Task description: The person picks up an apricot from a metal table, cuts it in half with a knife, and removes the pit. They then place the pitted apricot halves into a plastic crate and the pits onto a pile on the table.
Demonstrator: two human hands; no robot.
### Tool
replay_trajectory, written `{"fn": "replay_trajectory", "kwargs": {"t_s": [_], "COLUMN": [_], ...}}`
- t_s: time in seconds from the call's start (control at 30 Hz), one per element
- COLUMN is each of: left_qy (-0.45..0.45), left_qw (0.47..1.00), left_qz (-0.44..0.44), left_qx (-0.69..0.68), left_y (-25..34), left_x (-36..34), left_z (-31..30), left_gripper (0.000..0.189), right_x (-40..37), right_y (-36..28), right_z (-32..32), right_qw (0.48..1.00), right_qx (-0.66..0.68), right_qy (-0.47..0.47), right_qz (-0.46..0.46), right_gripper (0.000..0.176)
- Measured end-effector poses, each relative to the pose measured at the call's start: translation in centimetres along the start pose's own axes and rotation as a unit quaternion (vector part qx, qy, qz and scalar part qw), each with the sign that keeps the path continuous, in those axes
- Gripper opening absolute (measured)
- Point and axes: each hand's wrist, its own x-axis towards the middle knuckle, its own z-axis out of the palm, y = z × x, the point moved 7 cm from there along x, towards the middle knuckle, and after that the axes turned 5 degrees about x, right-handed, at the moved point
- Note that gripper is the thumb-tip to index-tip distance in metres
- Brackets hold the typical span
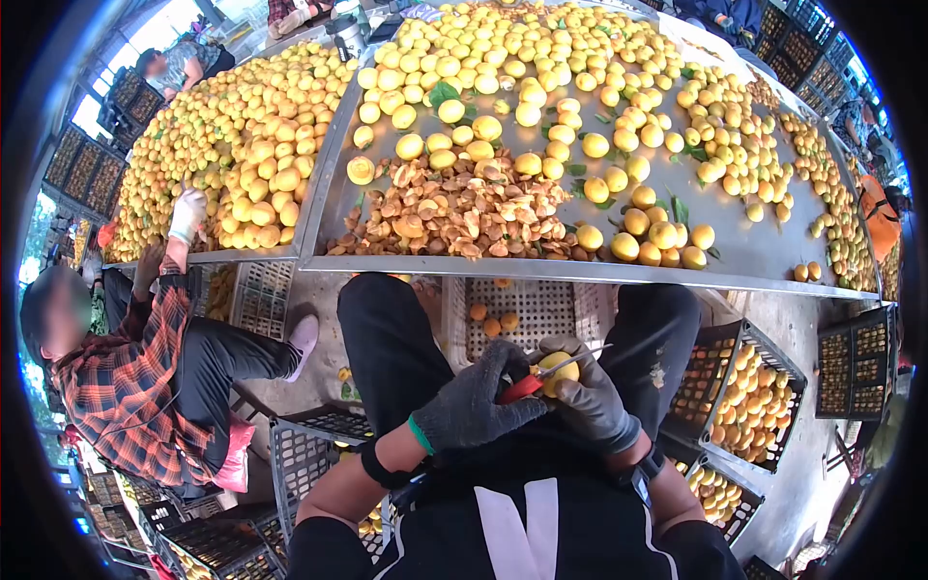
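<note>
In a dark grey glove with a green cuff, my left hand is closed on a knife with a red handle. The thin blade lies against a yellow fruit and points right. My right hand, in a grey glove, holds that fruit from the right side. Both hands are close together above my lap. Below the table edge, between my knees, a pale perforated crate contains a few orange fruits.
A metal table ahead bears many yellow fruits and a heap of brown cut pieces. At left sits a person in a checked shirt. Black crates with fruit stand at right, others at lower left.
</note>
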Motion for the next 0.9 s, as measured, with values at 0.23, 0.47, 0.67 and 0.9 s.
{"fn": "replay_trajectory", "kwargs": {"t_s": [0.23,0.47,0.67,0.9], "left_qy": [-0.017,-0.051,-0.090,-0.054], "left_qw": [0.992,0.998,0.983,0.994], "left_qz": [-0.040,-0.041,-0.089,-0.060], "left_qx": [0.122,0.013,0.136,0.072], "left_y": [0.2,-2.9,-3.6,-2.2], "left_x": [-1.1,-2.4,-0.7,1.0], "left_z": [0.7,4.3,4.3,2.3], "left_gripper": [0.048,0.054,0.057,0.057], "right_x": [-0.5,-1.1,-0.5,0.9], "right_y": [-1.3,-3.8,0.0,-2.0], "right_z": [1.5,3.4,-0.4,-0.2], "right_qw": [0.990,0.829,0.986,0.987], "right_qx": [-0.141,-0.511,-0.079,-0.153], "right_qy": [-0.005,0.008,0.096,0.034], "right_qz": [-0.027,-0.225,0.115,0.037], "right_gripper": [0.059,0.049,0.044,0.047]}}
